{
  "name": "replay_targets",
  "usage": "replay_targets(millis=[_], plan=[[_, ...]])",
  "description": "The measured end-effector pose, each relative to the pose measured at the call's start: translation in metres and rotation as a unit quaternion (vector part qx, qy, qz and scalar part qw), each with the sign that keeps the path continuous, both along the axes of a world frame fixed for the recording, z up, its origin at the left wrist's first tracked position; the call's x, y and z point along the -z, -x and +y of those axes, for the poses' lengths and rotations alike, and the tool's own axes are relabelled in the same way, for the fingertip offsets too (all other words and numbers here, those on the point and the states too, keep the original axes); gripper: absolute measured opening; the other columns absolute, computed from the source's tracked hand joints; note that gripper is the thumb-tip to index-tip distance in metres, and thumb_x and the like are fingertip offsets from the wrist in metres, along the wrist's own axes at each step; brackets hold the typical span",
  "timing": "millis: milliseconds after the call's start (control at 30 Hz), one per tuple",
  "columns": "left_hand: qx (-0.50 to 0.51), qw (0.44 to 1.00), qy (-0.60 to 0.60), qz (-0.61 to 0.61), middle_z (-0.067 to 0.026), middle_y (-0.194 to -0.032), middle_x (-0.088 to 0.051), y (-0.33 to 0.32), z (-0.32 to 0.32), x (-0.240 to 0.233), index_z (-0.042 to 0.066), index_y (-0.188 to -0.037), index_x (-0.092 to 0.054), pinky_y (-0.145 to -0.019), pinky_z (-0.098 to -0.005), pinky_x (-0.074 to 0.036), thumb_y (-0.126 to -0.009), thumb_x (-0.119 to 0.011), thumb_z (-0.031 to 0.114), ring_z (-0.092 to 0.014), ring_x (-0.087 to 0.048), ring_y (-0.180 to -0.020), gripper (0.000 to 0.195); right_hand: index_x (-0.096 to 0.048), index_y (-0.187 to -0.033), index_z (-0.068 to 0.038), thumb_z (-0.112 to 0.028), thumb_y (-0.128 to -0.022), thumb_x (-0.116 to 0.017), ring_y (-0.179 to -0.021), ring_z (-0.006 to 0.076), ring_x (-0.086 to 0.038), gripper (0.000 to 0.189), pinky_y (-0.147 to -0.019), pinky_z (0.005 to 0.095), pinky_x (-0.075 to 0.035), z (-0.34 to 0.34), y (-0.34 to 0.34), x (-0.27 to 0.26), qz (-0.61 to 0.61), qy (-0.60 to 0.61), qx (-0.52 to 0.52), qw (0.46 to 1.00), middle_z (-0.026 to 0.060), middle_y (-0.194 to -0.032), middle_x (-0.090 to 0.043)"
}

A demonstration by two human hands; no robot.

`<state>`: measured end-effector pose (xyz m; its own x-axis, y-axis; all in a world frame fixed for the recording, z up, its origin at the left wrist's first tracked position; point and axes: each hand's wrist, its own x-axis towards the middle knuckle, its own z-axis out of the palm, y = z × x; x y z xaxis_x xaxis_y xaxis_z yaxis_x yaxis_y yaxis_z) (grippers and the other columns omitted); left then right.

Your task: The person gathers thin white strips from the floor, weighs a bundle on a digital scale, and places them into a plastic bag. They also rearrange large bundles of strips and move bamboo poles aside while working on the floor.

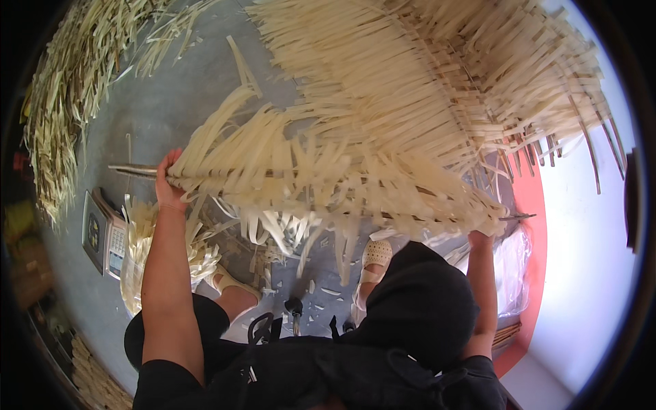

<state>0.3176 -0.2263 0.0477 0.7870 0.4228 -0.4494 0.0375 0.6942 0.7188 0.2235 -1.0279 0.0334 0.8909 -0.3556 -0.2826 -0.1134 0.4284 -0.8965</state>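
A long stick (133,170) hung with pale, flat strips (328,179) spans the view in front of my knees. Near its left end, my left hand (168,179) is wrapped around it, with the bare tip sticking out beyond. My right hand (484,233) grips the other end from below, its fingers mostly covered by the strips. A short dark tip (517,217) shows past that hand. Some strips dangle below the stick and look blurred. Behind it, overlapping rows of similar strips on sticks (369,72) lie spread out.
A digital scale (105,233) stands on the floor at left, beside a bundle of loose strips (138,251). Another heap of strips (77,92) is at upper left. Cut scraps (330,292) litter the floor between my feet. Clear plastic (512,271) lies by the white wall (579,246) with a red base.
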Motion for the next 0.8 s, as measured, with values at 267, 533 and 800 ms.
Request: replay_targets(millis=[267, 533, 800], plan=[[0.114, 0.991, 0.009, -0.066, -0.0125, -0.107, -0.067, 0.011, 0.004, -0.043, 0.005, -0.084, -0.067, -0.106, -0.0411, -0.036, -0.094, -0.048, 0.041, -0.028, -0.055, -0.113, 0.042, -0.038, -0.140, -0.006, -0.053, -0.093, -0.043, -0.127, 0.0342, -0.045, 0.066, -0.107, 0.0497, -0.036, 0.033, 0.004, -0.023, 0.003, -0.083, -0.033, 0.996, 0.0172, -0.139, -0.045], [0.136, 0.985, -0.077, -0.069, -0.0127, -0.110, -0.067, -0.002, -0.075, -0.126, -0.001, -0.094, -0.067, -0.102, -0.0422, -0.042, -0.098, -0.040, 0.041, -0.028, -0.060, -0.106, 0.050, -0.039, -0.140, -0.006, -0.052, -0.093, -0.043, -0.127, 0.0339, -0.045, 0.066, -0.107, 0.0496, -0.036, 0.025, 0.007, -0.025, 0.015, -0.058, -0.003, 0.998, 0.0170, -0.139, -0.045], [0.066, 0.996, -0.057, -0.019, -0.0181, -0.104, -0.068, 0.007, -0.056, -0.008, -0.002, -0.087, -0.067, -0.103, -0.0382, -0.040, -0.092, -0.050, 0.031, -0.027, -0.061, -0.100, 0.037, -0.039, -0.139, -0.006, -0.052, -0.094, -0.043, -0.126, 0.0336, -0.045, 0.065, -0.107, 0.0495, -0.036, 0.031, -0.005, -0.012, 0.033, -0.051, -0.004, 0.998, 0.0167, -0.139, -0.045]])
